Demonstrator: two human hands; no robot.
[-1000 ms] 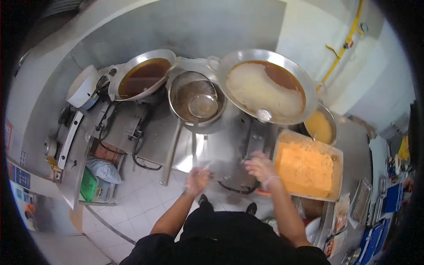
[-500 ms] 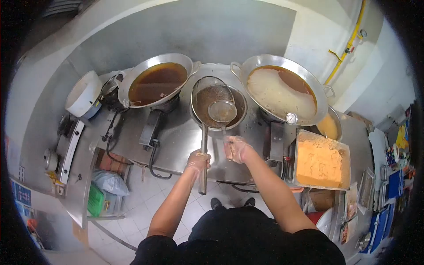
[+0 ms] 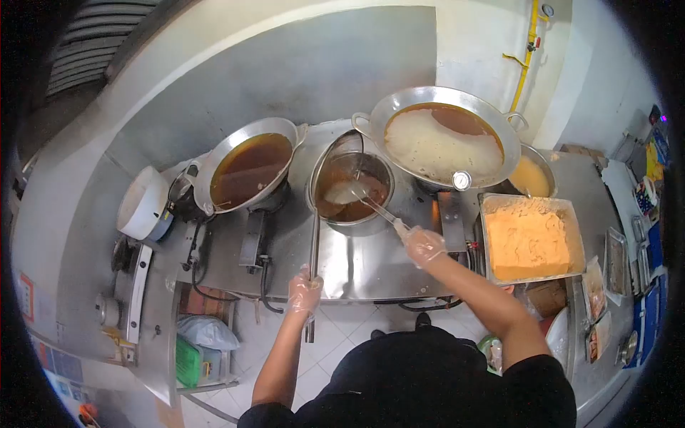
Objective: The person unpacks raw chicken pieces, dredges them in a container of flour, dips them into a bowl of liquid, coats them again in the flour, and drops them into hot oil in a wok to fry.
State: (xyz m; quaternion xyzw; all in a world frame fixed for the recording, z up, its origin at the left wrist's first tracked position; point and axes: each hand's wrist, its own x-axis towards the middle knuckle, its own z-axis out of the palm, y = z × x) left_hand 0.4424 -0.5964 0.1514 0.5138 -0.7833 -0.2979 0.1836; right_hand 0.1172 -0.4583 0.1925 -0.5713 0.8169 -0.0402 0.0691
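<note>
My left hand (image 3: pixel 305 291), in a clear glove, is wrapped round the long handle of a large strainer (image 3: pixel 315 235). The strainer's hoop stands tilted over a round pot (image 3: pixel 389 187) with brown contents. My right hand (image 3: pixel 424 246), also gloved, grips the handle of a small skimmer (image 3: pixel 345 192). The skimmer's round head is inside the large strainer, over the pot. On either side of the pot are a wok of dark brown liquid (image 3: pixel 251 171) and a larger wok with pale foam on brown liquid (image 3: pixel 442 146).
A tray of orange powder (image 3: pixel 531 242) sits at the right, near a pot of yellow liquid (image 3: pixel 531 177). A white bucket (image 3: pixel 143 203) stands at the left. A thermometer dial (image 3: pixel 462 180) is at the larger wok's rim. Hoses hang along the steel counter's front (image 3: pixel 357 274).
Both hands, empty at first, took hold of the strainer and skimmer handles. The large strainer is now tilted up to the left, and the skimmer's handle has swung right. The view has shifted.
</note>
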